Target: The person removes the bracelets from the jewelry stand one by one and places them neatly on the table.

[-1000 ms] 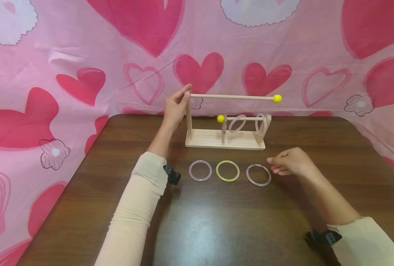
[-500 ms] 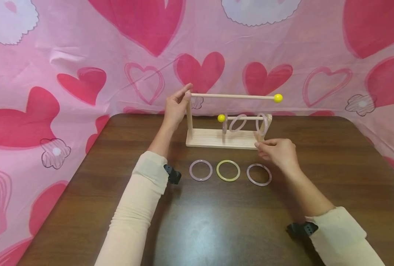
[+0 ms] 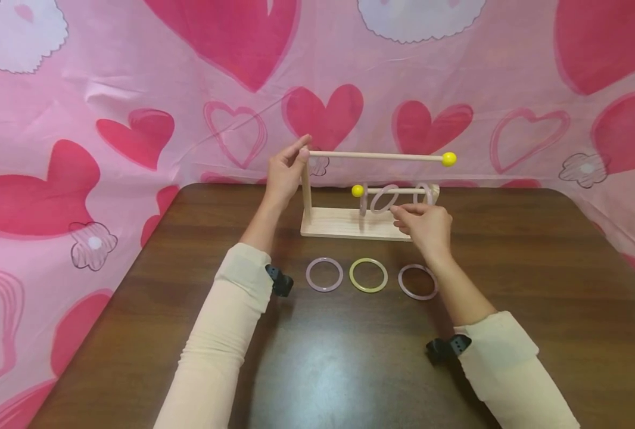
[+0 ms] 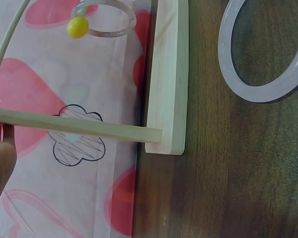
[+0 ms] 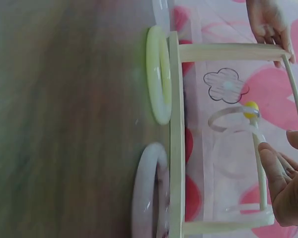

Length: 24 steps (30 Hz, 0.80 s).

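Observation:
A wooden stand (image 3: 349,225) with two rods stands near the table's far edge. My left hand (image 3: 298,152) grips the top of its upright post (image 4: 79,126), where the upper rod (image 3: 376,156) begins. Three pale pink rings hang on the lower rod (image 3: 398,190), which ends in a yellow ball (image 3: 357,190). My right hand (image 3: 400,210) is at the middle hanging ring (image 3: 383,199). In the right wrist view its thumb and forefinger (image 5: 270,158) stand slightly apart at that rod. It grips nothing that I can see.
Three rings lie in a row on the brown table (image 3: 537,268) in front of the stand: a pink ring (image 3: 324,274), a yellow ring (image 3: 368,275) and another pink ring (image 3: 417,282). A pink heart-patterned cloth (image 3: 135,89) hangs behind and at both sides.
My right hand rose from the table beside the right-hand ring and moved forward and left to the rings hanging on the lower rod. The left hand stayed on the post.

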{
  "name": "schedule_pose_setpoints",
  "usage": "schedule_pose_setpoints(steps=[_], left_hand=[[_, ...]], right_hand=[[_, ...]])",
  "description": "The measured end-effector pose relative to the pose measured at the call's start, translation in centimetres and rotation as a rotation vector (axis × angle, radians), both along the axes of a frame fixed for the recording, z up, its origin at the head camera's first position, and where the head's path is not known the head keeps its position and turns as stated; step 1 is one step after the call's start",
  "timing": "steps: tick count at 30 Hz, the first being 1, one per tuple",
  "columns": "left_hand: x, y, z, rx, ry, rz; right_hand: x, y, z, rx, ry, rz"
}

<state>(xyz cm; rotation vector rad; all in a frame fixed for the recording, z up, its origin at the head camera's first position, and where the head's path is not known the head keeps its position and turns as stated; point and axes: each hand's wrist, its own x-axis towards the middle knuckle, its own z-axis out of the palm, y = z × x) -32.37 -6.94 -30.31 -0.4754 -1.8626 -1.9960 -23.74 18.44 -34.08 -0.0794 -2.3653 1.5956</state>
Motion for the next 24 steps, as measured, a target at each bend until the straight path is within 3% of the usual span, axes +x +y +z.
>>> schedule_pose_setpoints(steps=[6,14,24], left_hand=[[0.0,0.0,0.0,0.004,-0.005,0.000],[-0.1,0.1,-0.1,0.009,0.023,0.001],[-0.2,0.0,-0.1,0.015,-0.003,-0.003]], right_hand=[[-1.0,-1.3,0.0,0.034,-0.008,0.016],[-1.8,-2.7,-0.7,0.169,-0.002,0.031],[-2.2,-3.7,-1.2,0.220,0.016,0.015]])
